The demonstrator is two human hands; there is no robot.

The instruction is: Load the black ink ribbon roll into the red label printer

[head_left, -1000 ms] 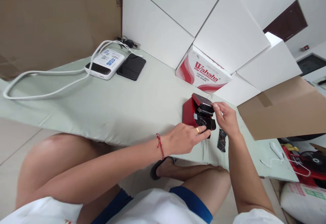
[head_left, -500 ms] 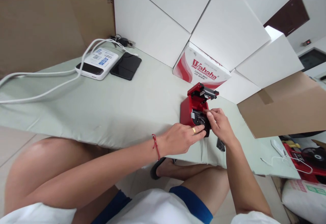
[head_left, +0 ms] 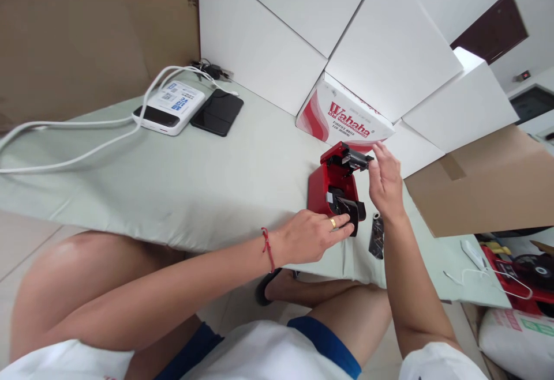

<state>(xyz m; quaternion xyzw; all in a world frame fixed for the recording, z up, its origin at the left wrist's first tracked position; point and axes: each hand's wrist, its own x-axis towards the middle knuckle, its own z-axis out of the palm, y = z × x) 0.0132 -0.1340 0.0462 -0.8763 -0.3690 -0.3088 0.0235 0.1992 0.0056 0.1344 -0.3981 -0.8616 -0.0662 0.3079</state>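
A small red printer-like device (head_left: 318, 192) stands on the covered table with its lid (head_left: 335, 153) raised, showing a dark roller along the lid's edge. At its front, a black flap (head_left: 346, 208) is folded out. My left hand (head_left: 314, 234), wearing a gold ring, holds the device's front, two fingers stretched over the flap; its thumb is hidden. My right hand (head_left: 386, 181) is raised beside the lid, fingers extended and nothing visible in them. Whether it touches the lid's edge, I cannot tell. A dark, shiny roll (head_left: 376, 236) lies right of the device, near my right forearm.
Behind the device stands a Wahaha carton (head_left: 341, 116) against white boxes (head_left: 268, 34). A white power bank (head_left: 173, 106) with cables, a black phone (head_left: 217, 113) and keys (head_left: 212, 70) lie at the left. Brown cardboard (head_left: 471, 184) borders the right side.
My right hand has left the inside of the device and moved up beside the raised lid. More of the black flap and the roll now show. My left hand stays in place.
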